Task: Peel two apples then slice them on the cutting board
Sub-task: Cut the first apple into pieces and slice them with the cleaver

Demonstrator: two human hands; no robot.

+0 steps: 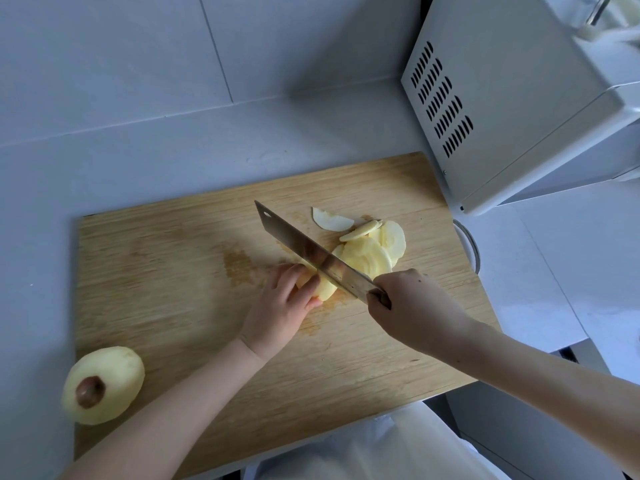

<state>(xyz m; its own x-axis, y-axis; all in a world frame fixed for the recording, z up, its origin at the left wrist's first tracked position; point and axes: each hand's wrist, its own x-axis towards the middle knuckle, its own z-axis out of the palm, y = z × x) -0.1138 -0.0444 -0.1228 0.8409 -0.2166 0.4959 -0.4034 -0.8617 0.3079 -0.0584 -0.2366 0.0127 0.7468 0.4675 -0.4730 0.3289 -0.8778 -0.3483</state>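
A whole peeled apple (103,386) is seen nearest, at the near left corner of the cutting board (156,271), its brown stem end turned upward and its side reaching just past the board's left edge. Further in, toward the middle of the board, the remaining apple piece (325,289) is held down by the left hand (280,306), whose fingers (291,278) are curled over it and pressed against its top. The handle of the knife (311,254) is gripped by the right hand (412,306), the fingers (375,308) being clamped round it. The broad blade is laid across the apple piece just beside the left fingertips, with its tip pointing away and to the left. Beyond the blade, a heap of pale cut slices (374,251) is spread on the board, one thin slice lying slightly apart at the far side. The board is set on a pale worktop (104,174). At the far right a white microwave (512,98) is placed, its vented side facing the board. A tiled wall (104,46) is seen behind.
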